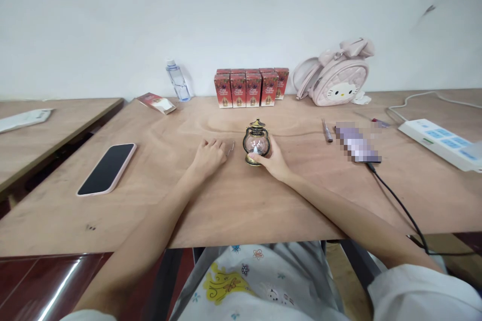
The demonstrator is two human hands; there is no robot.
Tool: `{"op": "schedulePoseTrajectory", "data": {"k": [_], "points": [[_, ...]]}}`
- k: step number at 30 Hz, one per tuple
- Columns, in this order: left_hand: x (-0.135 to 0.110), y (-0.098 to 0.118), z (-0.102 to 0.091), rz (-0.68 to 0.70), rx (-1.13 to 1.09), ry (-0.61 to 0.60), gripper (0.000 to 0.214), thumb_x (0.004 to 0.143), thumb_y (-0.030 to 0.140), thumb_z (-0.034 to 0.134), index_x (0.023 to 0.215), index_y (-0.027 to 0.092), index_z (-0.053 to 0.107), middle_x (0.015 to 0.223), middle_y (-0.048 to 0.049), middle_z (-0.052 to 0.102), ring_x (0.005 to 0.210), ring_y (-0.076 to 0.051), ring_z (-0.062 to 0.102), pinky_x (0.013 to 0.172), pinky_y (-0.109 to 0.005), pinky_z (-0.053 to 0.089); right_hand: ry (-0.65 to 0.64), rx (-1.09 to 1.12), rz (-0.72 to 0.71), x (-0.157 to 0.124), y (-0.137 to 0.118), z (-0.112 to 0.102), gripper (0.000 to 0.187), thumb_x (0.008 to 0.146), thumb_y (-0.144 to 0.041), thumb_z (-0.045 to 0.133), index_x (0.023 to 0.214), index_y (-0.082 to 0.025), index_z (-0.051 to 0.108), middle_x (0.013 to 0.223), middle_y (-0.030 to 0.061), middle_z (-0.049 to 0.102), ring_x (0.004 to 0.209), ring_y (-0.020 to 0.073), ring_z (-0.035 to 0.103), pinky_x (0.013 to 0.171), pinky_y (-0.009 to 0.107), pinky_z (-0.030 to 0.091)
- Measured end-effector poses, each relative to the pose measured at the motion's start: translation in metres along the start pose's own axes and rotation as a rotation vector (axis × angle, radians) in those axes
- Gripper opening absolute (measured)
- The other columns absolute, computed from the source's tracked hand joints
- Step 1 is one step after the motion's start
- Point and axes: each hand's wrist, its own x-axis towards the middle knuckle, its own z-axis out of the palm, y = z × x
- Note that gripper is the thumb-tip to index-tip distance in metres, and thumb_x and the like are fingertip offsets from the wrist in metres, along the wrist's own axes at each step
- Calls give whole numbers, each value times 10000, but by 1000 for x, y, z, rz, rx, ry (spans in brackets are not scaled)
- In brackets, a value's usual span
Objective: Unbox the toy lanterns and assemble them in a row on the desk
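Note:
A small gold-and-black lantern (256,140) with a clear globe and a white candle-like piece inside stands upright in front of me. My right hand (274,160) grips it from the right, thumb across its base. To its left, my left hand (211,156) is closed with curled fingers near the tabletop. A thin bent wire (230,148), perhaps the lantern's handle, sticks out by its fingertips. Behind the lantern, red printed boxes (238,91) stand in rows against the wall.
On the wooden table (233,210) lie a phone (107,169), a flat red packet (156,102), a screwdriver (327,131), a blurred device on a black cable (357,143) and a power strip (440,143). A clear bottle (177,82) and pink bag (339,77) are by the wall.

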Motion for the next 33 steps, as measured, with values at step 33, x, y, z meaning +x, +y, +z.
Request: {"op": "schedulePoseTrajectory", "data": {"k": [33], "points": [[-5,-10,-35,-68,-218,-339,211,726,268,487,812,189,663,863,-87,711,809,-248,659,751,-337,445,-24,-23,-5,1,1,-1,677,595,-418,791,1168,-216,493,1174,83,612,1150,236,563,1030,404,436]]}}
